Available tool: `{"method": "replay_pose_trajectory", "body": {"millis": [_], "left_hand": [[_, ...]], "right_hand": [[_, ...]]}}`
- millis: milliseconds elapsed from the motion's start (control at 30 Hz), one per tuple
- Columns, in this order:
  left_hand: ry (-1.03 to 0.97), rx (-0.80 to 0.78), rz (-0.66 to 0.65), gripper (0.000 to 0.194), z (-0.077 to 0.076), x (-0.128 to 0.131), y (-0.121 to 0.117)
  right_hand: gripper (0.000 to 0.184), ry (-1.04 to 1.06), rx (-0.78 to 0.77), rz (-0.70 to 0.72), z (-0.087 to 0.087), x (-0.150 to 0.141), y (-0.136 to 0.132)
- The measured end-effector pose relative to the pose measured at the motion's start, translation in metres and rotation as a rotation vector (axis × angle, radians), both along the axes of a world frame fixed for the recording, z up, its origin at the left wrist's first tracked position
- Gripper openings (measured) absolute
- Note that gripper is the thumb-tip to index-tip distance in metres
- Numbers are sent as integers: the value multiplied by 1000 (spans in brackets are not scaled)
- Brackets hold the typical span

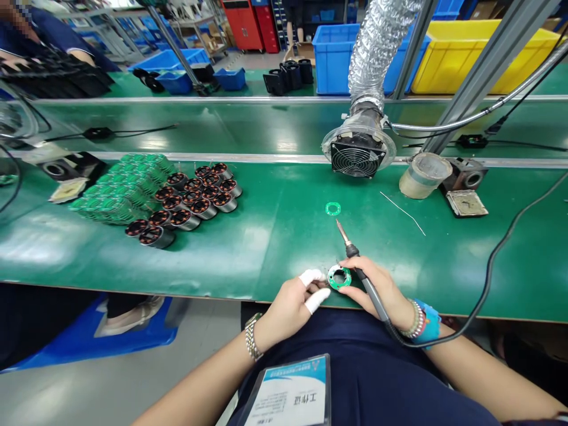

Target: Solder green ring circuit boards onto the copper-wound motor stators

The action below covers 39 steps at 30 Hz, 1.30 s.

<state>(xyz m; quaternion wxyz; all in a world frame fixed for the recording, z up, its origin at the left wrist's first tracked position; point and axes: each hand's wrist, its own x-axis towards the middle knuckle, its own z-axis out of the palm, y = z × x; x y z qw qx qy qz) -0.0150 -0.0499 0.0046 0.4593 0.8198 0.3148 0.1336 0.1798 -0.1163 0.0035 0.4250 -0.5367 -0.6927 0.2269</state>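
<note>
A badge [293, 393] hangs below the hands; its large characters appear to read 工作证, while the lettering on its blue band is too small to read surely. The left hand [290, 305], white covers on its thumb and a finger, is curled at the near-left edge of a round green-and-white part [339, 277]; whether it grips it, I cannot tell. The right hand [384, 290] is closed around a soldering iron [366, 284], its thumb and a fingertip also at the part's right side — the part lies between the hands, near the table edge. Just beyond the iron's tip is a flat green ring [332, 208]; farther out stands a fan [358, 158] under a silver duct [379, 53]. Beyond the left hand, to its left, are copper-wound cylinders [186, 207] and stacked green boards [124, 189]. Beyond the right hand lie a bent wire [403, 213], a round tub [425, 174] and a stand [468, 177]. The iron's cord [488, 272] loops over the right wrist's side. The green table [284, 236] is glossy; blue [335, 59] and yellow bins [479, 56] stand across it.
</note>
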Motion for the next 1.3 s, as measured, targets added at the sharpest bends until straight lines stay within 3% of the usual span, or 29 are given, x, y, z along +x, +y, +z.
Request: {"method": "replay_pose_trajectory", "body": {"millis": [133, 233, 300, 333, 500, 533, 567, 600, 767, 867, 933, 967, 1100, 1133, 1200, 1300], "left_hand": [[64, 739, -94, 21, -2, -6, 0], [81, 890, -166, 21, 0, -6, 2], [123, 758, -162, 20, 3, -2, 4], [139, 620, -143, 19, 4, 1, 4], [18, -413, 65, 25, 8, 17, 2], [-11, -506, 99, 25, 8, 18, 1], [-20, -499, 123, 24, 8, 16, 0], [-11, -397, 129, 22, 8, 14, 0], [69, 523, -24, 19, 3, -6, 4], [81, 657, -96, 19, 3, -6, 6], [86, 503, -52, 18, 5, 1, 5], [81, 334, -7, 19, 6, 5, 5], [-64, -636, 200, 22, 11, 17, 5], [-105, -809, 222, 21, 12, 16, 6], [-151, -946, 227, 19, 13, 10, 9], [-99, -864, 203, 25, 11, 1, 15]], "right_hand": [[35, -6, 0, 3, 2, 0, 1], [35, -1, 9, 8, 1, 0, 1], [35, 1, 13, 9, 0, 0, 1], [35, 1, 14, 8, 0, -1, 1], [34, -6, 11, 4, -3, -1, 0], [34, -7, 12, 4, -3, -1, 0], [34, -8, 16, 6, -4, 0, 0], [35, -7, 19, 7, -4, 0, 0], [34, -6, 13, 2, -3, 0, 1], [34, -8, 17, 3, -3, -1, 1], [34, -7, 23, 4, -4, -1, 0], [34, -7, 25, 2, -4, -1, 0], [32, -15, 33, -6, -5, -1, 1], [32, -14, 34, -3, -5, -1, 1], [31, -10, 28, 5, -5, -1, 1], [32, -4, 12, 9, -6, -1, 1]]}}
